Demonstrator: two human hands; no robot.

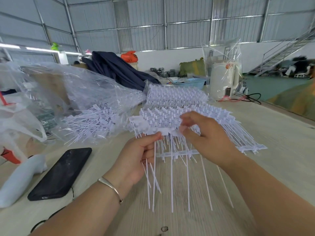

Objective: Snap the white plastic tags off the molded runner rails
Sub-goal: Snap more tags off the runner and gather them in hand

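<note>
Grip of our left hand [136, 155]: we pinch a bunch of white tags [154, 169] tight, thumb on top, just under their flat heads, and the long thin tails hang down toward us.
Grip of our right hand [202, 135]: our fingers curl in close on the flat heads of the row at the rail [167, 131]. It looks like a small pinch, but the picture is blurry there, so we cannot tell for sure what it holds.
Where the tags are: the row we work on is up in the air between our two hands, above the desk [170, 222].
More rails: a big stack of uncut rails [177, 97] lies just behind our hands, and another rail [180, 153] lies flat on the desk under them.
Loose tags: a heap of loose tags [92, 121] sits to the left, partly in a clear plastic bag [81, 92]. We think that is where done ones go.
How to snap well: we think it helps to keep both hands close together, right by the joint, and bend with a quick twist. A slow pull may stretch the thin tails.
How hard to squeeze: we should hold the heads, not the tails, because the tails look bendy and slippery.
Watch out: the black phone [61, 172] lies near our left wrist, so we should drop the tags away from it.
How far along: lots of rails are left, so we guess there is much more to do.
</note>
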